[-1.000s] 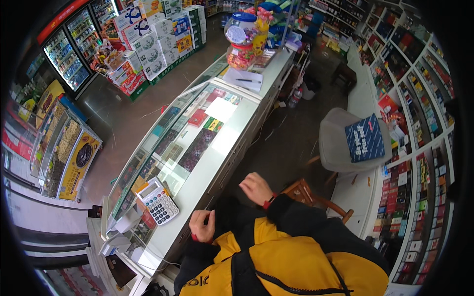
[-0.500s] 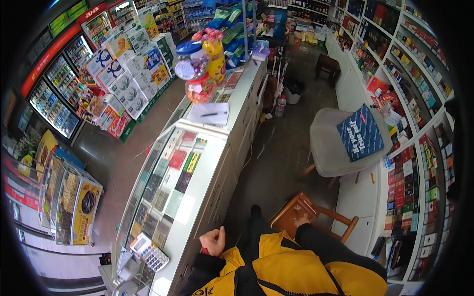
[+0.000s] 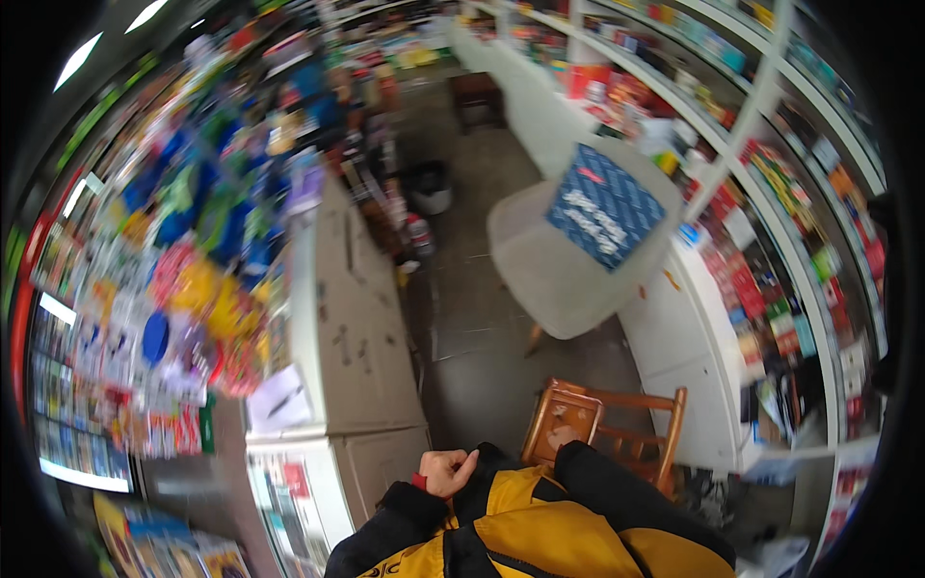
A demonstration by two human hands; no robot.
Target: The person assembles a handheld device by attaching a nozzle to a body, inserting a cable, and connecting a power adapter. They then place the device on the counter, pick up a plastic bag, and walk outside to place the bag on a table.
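Observation:
My left hand [image 3: 447, 472] is held in front of my body beside the counter [image 3: 371, 376]. Its fingers are curled in and the thumb sticks out, with nothing seen in the grip. A red band shows at that wrist, under a black sleeve. My right hand [image 3: 561, 438] hangs low over the brown wooden chair [image 3: 576, 409], near the edge of its seat. Blur and the dark sleeve hide most of its fingers, so I cannot tell whether it touches the wood.
Ahead stands a grey padded chair [image 3: 540, 255] with a blue printed cushion [image 3: 607, 207]. Stocked shelves [image 3: 761, 183] line the right wall. A dark bin [image 3: 428, 185] and a small stool [image 3: 476, 99] are farther along the aisle. White paper [image 3: 279, 400] with a pen lies on the counter.
My view has swung to the right, so counter and chairs shift left in the picture, and the calculator is out of sight. My left hand stays curled; my right stays low by the wooden chair.

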